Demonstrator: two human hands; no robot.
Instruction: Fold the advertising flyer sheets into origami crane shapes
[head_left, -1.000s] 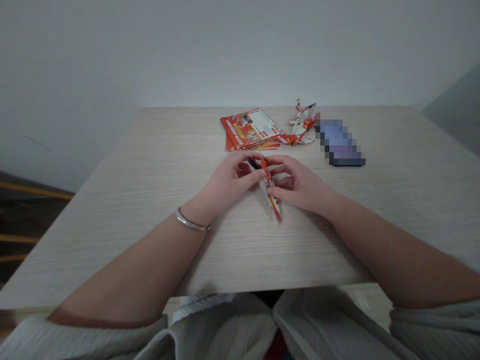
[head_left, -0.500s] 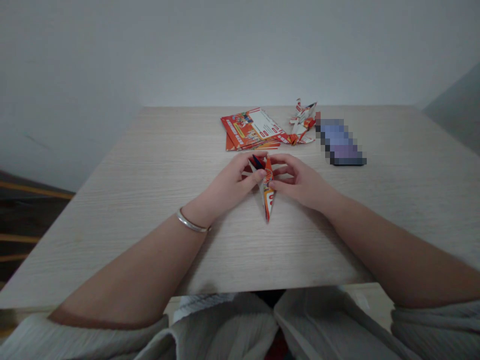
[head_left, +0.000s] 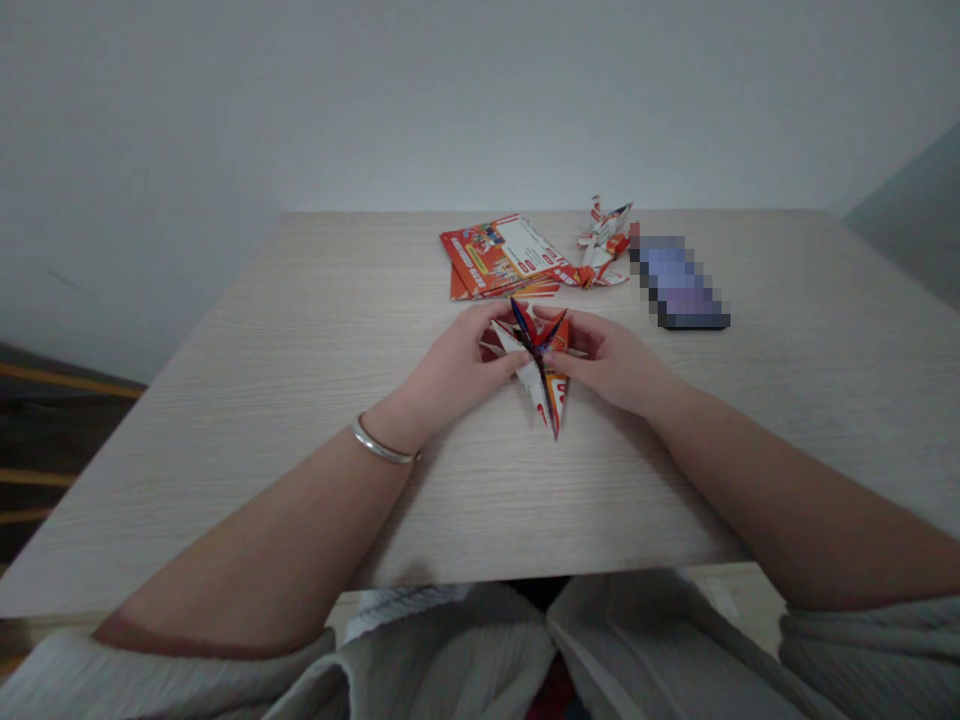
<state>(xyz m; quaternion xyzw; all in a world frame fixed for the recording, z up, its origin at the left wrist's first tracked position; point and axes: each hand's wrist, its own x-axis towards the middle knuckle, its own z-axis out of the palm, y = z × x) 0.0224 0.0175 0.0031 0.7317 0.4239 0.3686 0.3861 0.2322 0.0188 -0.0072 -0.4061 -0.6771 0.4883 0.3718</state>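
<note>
Between my hands is a piece of folded paper [head_left: 553,385], printed in red, orange and white, with pointed tips toward me and away. My left hand [head_left: 480,352] pinches its left side, thumb on top and fingers behind. On the right side, my right hand [head_left: 600,358] grips it the same way, thumb near the centre crease. The paper's flaps stand spread apart, showing dark blue and red inner faces. Fingers of both hands are partly hidden behind the paper. A silver bangle [head_left: 381,445] is on my left wrist.
Behind my hands lies a stack of printed leaflets [head_left: 499,258] on the pale wooden table [head_left: 300,350]. To its right sit folded paper shapes [head_left: 602,245], touching or overlapping the stack. A blurred-out phone [head_left: 681,283] lies farther right. A wall [head_left: 480,110] rises behind the table.
The folded paper has been opened along its middle: its flaps are spread wider and its inner faces show. Its near tip has shifted slightly right. Both hands stay closed on it.
</note>
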